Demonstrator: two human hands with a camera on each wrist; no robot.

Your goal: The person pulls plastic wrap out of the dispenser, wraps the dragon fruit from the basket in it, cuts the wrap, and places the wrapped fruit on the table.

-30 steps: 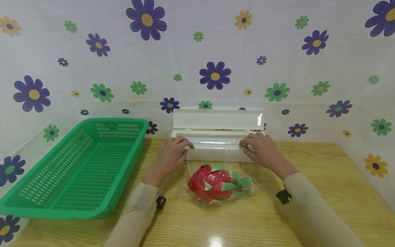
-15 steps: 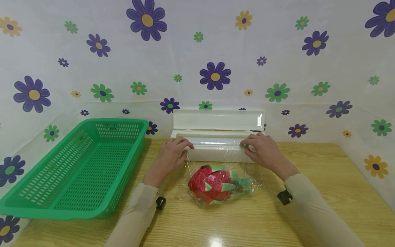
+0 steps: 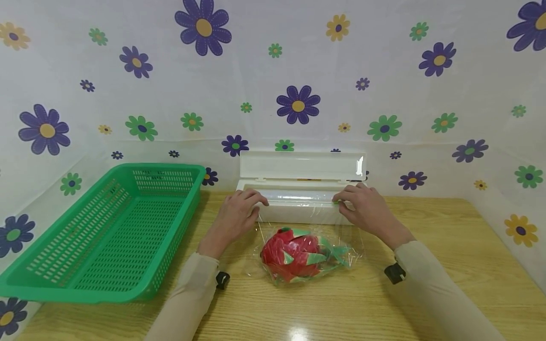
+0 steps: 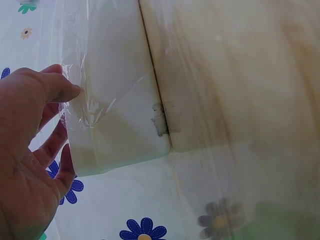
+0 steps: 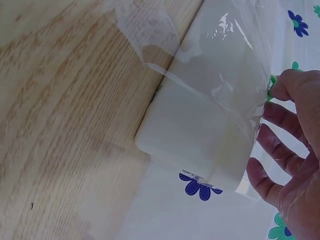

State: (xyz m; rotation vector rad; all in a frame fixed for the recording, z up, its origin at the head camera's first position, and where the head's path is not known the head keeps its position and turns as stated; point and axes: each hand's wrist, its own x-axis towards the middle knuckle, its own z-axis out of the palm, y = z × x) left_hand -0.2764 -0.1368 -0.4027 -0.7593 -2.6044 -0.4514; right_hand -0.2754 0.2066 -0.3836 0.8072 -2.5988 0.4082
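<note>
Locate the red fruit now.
Head view: the red fruit lies lower centre, seen through clear film, in front of the white box, right of the green basket.

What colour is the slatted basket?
Green all over; the basket shows best in the head view.

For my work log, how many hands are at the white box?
2: the left hand near the left end of the white box, the right hand near its right end. No others show.
</note>
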